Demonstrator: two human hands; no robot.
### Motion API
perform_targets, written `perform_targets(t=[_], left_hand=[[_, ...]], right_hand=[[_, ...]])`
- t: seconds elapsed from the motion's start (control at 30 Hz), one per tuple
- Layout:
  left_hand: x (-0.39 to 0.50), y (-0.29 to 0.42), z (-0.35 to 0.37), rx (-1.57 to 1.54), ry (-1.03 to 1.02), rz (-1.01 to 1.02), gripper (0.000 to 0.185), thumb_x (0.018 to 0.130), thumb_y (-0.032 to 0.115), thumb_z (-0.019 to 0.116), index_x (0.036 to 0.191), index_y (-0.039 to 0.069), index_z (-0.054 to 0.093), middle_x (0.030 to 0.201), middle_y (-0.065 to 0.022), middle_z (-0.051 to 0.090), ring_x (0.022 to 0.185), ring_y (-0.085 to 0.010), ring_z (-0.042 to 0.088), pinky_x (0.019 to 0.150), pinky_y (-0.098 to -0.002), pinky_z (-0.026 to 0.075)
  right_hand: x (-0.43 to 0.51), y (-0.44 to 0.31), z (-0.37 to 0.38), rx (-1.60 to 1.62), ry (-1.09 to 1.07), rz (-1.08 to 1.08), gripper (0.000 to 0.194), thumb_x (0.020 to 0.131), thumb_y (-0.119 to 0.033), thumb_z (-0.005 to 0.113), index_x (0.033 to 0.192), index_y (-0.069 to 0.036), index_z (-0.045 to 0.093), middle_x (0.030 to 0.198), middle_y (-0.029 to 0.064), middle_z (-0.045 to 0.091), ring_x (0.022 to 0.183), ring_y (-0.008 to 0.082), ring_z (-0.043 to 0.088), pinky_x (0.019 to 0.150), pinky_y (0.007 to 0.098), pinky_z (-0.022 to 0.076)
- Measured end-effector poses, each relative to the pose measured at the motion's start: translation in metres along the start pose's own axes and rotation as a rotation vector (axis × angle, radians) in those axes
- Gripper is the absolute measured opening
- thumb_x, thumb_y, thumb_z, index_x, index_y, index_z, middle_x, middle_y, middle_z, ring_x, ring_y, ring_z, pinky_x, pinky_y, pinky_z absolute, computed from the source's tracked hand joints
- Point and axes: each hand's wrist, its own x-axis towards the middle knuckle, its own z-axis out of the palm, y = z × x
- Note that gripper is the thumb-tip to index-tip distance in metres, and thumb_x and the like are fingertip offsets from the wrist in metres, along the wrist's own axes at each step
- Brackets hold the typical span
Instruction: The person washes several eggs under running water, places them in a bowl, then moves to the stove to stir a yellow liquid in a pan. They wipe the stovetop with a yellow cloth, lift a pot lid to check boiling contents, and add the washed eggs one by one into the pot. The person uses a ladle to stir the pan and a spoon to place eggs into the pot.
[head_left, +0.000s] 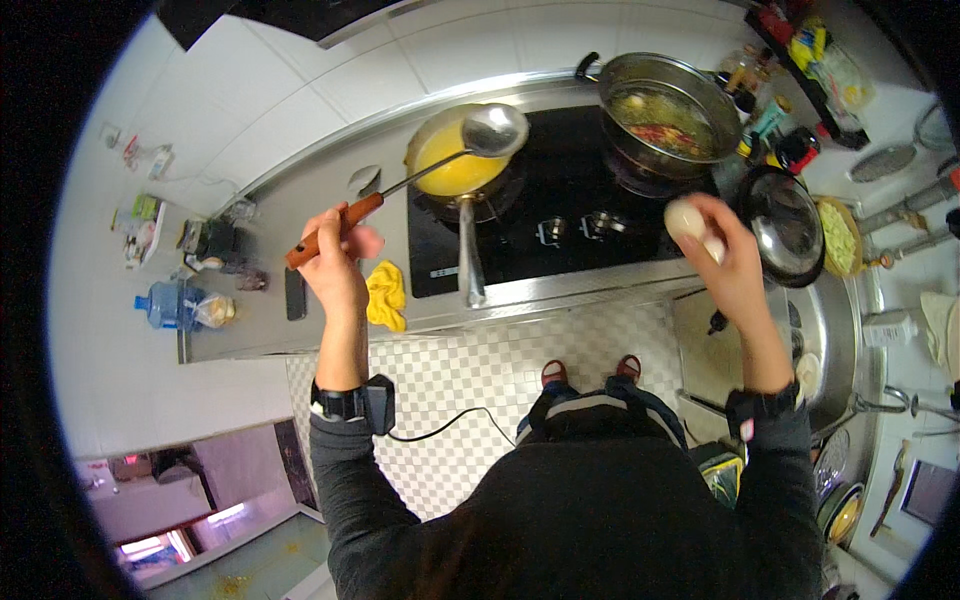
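My left hand (334, 262) grips the wooden handle of a metal ladle (495, 129). The ladle's bowl is over a saucepan (469, 247) on the left burner, which holds a yellow liquid (442, 161). In my right hand (727, 262) are what look like two white eggs: one egg (685, 220) sits at the fingertips, and part of the other (715, 247) shows between fingers and palm. This hand is above the right front edge of the black cooktop (525, 262). Behind it, a steel pot (671, 64) contains broth with red pieces, perhaps chillies.
A yellow cloth (387, 296) and a dark phone (296, 294) lie on the left counter, near a blue water bottle (169, 305). At right are a pot lid (784, 229), a bowl of chopped green food (838, 238) and a sink (829, 337). Bottles crowd the back right corner.
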Motion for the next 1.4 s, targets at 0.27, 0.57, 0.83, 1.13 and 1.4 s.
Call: perform_targets(t=[0.27, 0.57, 0.83, 1.13, 1.4], left_hand=[[-0.063, 0.053, 0.069, -0.075, -0.326, -0.148, 0.034, 0.097, 0.027, 0.050, 0.105, -0.006, 0.058, 0.061, -0.0115, 0.061, 0.046, -0.0175, 0.058, 0.043, -0.0240, 0.045], [-0.096, 0.071, 0.114, -0.075, -0.409, -0.161, 0.034, 0.098, 0.027, 0.048, 0.104, -0.005, 0.058, 0.060, -0.0110, 0.061, 0.046, -0.0169, 0.058, 0.042, -0.0242, 0.043], [-0.099, 0.074, 0.137, -0.076, -0.453, -0.181, 0.033, 0.097, 0.026, 0.048, 0.104, -0.005, 0.058, 0.061, -0.0112, 0.061, 0.047, -0.0176, 0.060, 0.043, -0.0245, 0.045], [-0.061, 0.061, 0.184, -0.149, -0.404, -0.237, 0.033, 0.094, 0.026, 0.054, 0.101, -0.006, 0.059, 0.068, -0.0153, 0.065, 0.051, -0.0212, 0.064, 0.046, -0.0259, 0.049], [-0.007, -0.009, 0.289, -0.191, -0.373, -0.165, 0.026, 0.093, 0.020, 0.057, 0.093, -0.007, 0.060, 0.071, -0.0166, 0.067, 0.054, -0.0216, 0.066, 0.049, -0.0293, 0.055]], right_hand=[[0.074, -0.024, -0.010, -0.700, -0.157, -0.690, 0.040, 0.074, -0.020, 0.076, 0.109, -0.008, 0.060, 0.100, 0.0078, 0.061, 0.094, 0.0271, 0.061, 0.078, 0.0352, 0.0515], [0.056, 0.013, -0.054, -0.894, -0.396, -0.542, 0.039, 0.071, -0.021, 0.077, 0.105, -0.010, 0.062, 0.091, 0.0040, 0.059, 0.092, 0.0249, 0.062, 0.075, 0.0353, 0.0522], [0.049, 0.020, -0.075, -0.840, -0.307, -0.473, 0.054, 0.072, -0.020, 0.077, 0.123, -0.015, 0.060, 0.094, 0.0075, 0.059, 0.094, 0.0268, 0.062, 0.076, 0.0374, 0.0521], [-0.029, 0.030, -0.170, -0.057, 0.446, -0.026, 0.022, 0.089, -0.013, 0.068, 0.111, -0.009, 0.067, 0.080, -0.0046, 0.055, 0.077, 0.0047, 0.052, 0.067, 0.0197, 0.0427], [-0.171, 0.116, -0.194, 1.219, 0.729, 0.491, 0.032, 0.080, -0.004, 0.055, 0.112, 0.000, 0.057, 0.099, 0.0129, 0.061, 0.093, 0.0248, 0.061, 0.083, 0.0355, 0.0515]])
